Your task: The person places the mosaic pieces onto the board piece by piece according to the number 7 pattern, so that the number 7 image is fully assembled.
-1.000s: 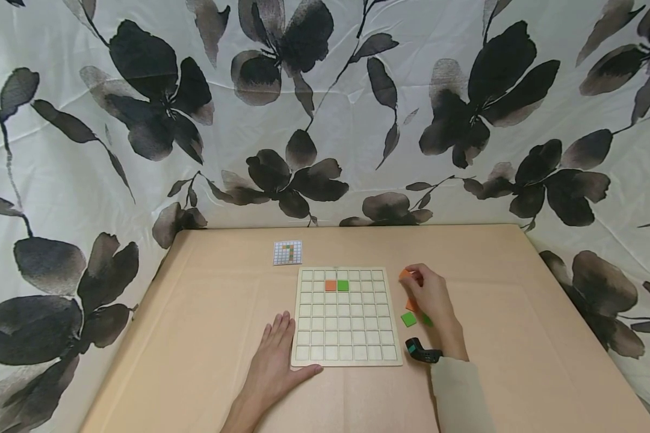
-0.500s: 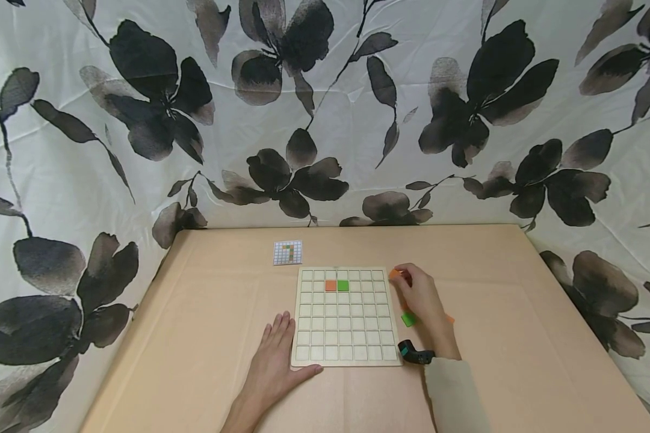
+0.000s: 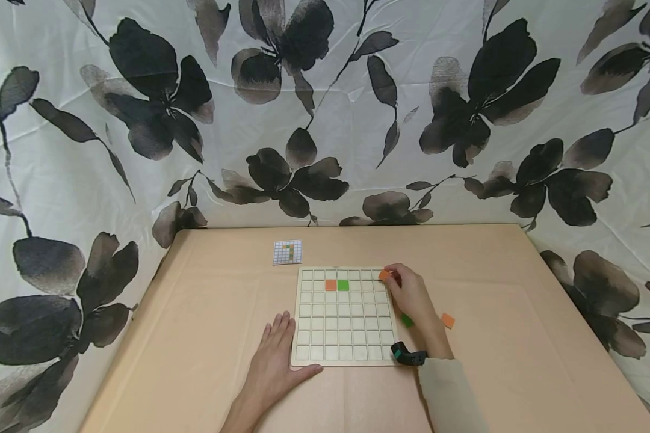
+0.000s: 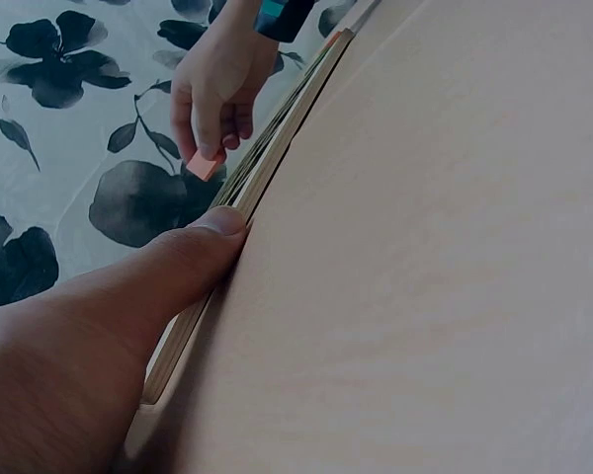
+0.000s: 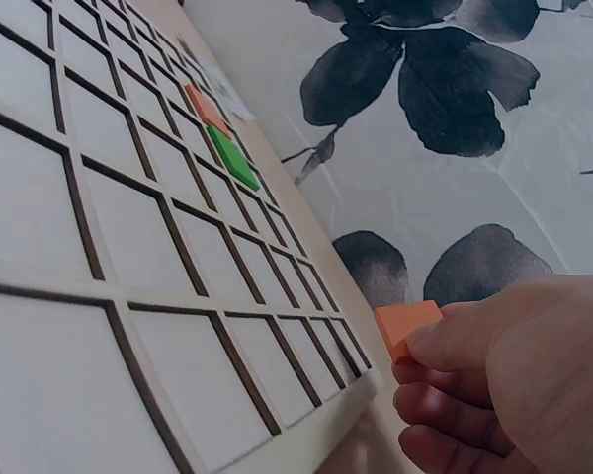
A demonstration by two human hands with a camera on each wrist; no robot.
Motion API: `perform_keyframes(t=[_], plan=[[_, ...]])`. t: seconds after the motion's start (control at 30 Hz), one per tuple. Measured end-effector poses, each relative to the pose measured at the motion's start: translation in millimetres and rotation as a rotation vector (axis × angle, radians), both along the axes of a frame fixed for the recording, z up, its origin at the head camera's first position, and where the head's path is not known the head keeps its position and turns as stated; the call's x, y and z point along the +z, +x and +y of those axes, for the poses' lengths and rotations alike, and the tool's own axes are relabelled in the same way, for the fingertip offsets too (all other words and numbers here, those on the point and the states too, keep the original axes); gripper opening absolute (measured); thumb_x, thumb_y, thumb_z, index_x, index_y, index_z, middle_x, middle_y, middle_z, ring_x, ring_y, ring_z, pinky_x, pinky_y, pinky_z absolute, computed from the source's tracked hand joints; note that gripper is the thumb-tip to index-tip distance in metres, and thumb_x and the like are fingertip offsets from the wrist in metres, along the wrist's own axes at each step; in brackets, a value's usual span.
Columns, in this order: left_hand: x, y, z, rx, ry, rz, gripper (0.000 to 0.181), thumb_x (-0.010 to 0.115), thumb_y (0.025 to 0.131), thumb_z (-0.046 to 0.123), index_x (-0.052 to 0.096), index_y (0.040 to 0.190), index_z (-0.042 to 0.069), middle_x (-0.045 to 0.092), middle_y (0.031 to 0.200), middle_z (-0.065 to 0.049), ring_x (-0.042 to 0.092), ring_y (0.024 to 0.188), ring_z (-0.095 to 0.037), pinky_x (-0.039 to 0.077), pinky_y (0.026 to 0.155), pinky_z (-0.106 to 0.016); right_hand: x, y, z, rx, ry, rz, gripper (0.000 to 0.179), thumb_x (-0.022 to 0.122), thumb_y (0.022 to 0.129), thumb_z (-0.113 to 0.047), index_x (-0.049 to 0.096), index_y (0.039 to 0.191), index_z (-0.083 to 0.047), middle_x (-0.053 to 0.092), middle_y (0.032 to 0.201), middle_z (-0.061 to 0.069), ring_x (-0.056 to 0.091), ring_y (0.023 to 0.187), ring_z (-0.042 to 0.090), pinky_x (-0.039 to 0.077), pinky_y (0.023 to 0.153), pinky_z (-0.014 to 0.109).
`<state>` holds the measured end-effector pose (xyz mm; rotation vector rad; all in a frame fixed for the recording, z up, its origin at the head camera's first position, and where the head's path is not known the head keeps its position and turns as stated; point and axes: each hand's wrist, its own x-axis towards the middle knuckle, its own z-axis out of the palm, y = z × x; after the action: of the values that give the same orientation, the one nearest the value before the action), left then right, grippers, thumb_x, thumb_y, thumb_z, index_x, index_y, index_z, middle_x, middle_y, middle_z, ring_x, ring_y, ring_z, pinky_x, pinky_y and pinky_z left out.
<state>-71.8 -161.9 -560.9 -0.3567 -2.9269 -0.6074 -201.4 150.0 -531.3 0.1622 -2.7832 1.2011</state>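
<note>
A wooden grid board [image 3: 346,365] lies flat on the table, with one orange tile [image 3: 331,285] and one green tile [image 3: 343,285] side by side in its second row. My right hand [image 3: 411,294] pinches another orange tile [image 5: 407,328] between thumb and fingers, just above the board's far right corner. Along the board's left and near edges rests my left hand [image 3: 276,361], fingers straight; in the left wrist view its thumb [image 4: 203,247] touches the board's side.
A small pattern card [image 3: 287,252] lies behind the board at the left. To the right of the board are a loose orange tile [image 3: 448,320] and a green tile [image 3: 407,320] partly hidden by the right hand. A floral cloth [image 3: 379,120] hangs behind the table.
My right hand has moved left with the orange tile, from beside the board to over its far right corner. A loose orange tile has come into sight behind the wrist. The left hand stays put.
</note>
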Motion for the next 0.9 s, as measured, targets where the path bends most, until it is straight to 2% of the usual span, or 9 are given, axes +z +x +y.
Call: perform_keyframes(t=[0.5,0.9], plan=[[-0.5,0.2,-0.4,-0.005,0.004,0.001,0.115,0.068,0.073,0.078,0.043,0.148,-0.006,0.038,0.159,-0.022,0.031,0.151,-0.036,0.024,0.128,-0.048,-1.2,1.7,-21,0.035,-0.015,-0.029,0.020,0.062,0.100,-0.014,0.066,0.118,-0.007,0.071,0.102,0.007,0.064,0.089,0.018,0.058,0.077,0.032],[-2.2,-0.3,-1.1,-0.002,-0.005,0.004,0.116,0.066,0.073,0.080,0.043,0.148,-0.006,0.038,0.158,-0.022,0.031,0.151,-0.037,0.024,0.128,-0.049,-6.6,2.0,-35,0.031,-0.016,-0.034,0.015,0.063,0.100,-0.016,0.067,0.113,-0.010,0.070,0.098,0.005,0.060,0.083,0.017,0.055,0.075,0.031]])
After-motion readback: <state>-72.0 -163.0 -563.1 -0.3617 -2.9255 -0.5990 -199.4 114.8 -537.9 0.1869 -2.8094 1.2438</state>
